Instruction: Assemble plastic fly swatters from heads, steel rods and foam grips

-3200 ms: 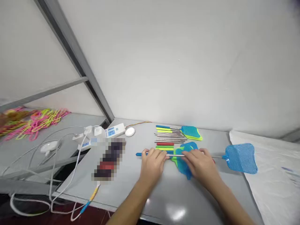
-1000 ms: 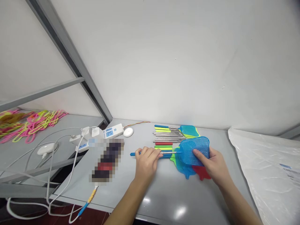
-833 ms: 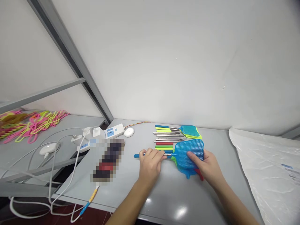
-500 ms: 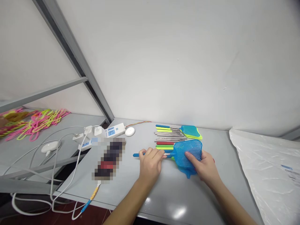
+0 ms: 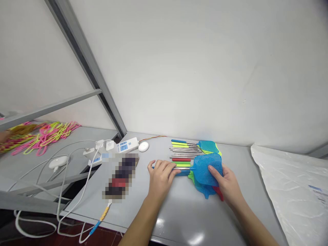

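A blue fly swatter [image 5: 207, 168] lies across both my hands, its mesh head to the right and its handle to the left. My right hand [image 5: 227, 181] pinches the head's right edge, thumb on top. Around the swatter's handle close the fingers of my left hand [image 5: 162, 174], which hide most of it. Beneath are loose swatter heads: blue, green and a red one [image 5: 218, 192]. Behind my left hand are loose grips, red [image 5: 181, 160], green and yellow, and several metal rods [image 5: 186, 152]. At the back rest swatters with blue and yellow handles and a teal head [image 5: 208, 146].
On the left are a pixelated phone-like object [image 5: 121, 177] on a cable, a power strip [image 5: 128, 145] with plugs and a round white device [image 5: 143, 146]. A white plastic bag [image 5: 289, 184] covers the right side. Beyond the metal frame [image 5: 94, 75] lie pink and yellow cords [image 5: 51, 135].
The rod between my left hand and the blue head shows more, and less of the handle sticks out on the left. The red head now shows below my right hand. The view has shifted slightly.
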Tool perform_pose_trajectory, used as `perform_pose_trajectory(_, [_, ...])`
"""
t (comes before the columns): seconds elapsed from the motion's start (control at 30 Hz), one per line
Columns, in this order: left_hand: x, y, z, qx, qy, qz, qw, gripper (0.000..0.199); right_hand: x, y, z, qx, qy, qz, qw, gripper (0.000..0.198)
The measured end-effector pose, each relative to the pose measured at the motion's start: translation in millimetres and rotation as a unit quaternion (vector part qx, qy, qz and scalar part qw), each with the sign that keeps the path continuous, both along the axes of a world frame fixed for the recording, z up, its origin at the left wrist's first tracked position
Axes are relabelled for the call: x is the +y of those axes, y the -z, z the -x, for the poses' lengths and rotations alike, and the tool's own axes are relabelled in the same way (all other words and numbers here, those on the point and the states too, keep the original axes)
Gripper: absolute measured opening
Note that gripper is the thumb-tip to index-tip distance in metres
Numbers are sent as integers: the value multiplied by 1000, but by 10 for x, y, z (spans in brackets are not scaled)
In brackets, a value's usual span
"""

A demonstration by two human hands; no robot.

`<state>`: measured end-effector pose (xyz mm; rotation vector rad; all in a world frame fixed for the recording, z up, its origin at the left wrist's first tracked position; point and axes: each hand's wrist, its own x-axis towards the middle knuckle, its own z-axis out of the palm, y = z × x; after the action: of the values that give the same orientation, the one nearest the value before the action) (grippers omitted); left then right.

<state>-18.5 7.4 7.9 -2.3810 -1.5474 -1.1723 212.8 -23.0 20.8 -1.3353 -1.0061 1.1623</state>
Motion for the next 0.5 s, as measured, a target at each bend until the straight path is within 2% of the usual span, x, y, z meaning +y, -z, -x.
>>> perform_pose_trajectory(0.27, [63,-11,136,10,-25,28,999,15,93,35,-115,88,18,-9,996,49])
perform_pose_trajectory(0.37, [77,-3,144,18,-22,38,999,18,88,5,-152,73,34,-24,996,60])
perform_pose_trajectory(0.5, [112,14,154,20,-25,44,999,21,70,-26,-188,2,14,-61,998,72])
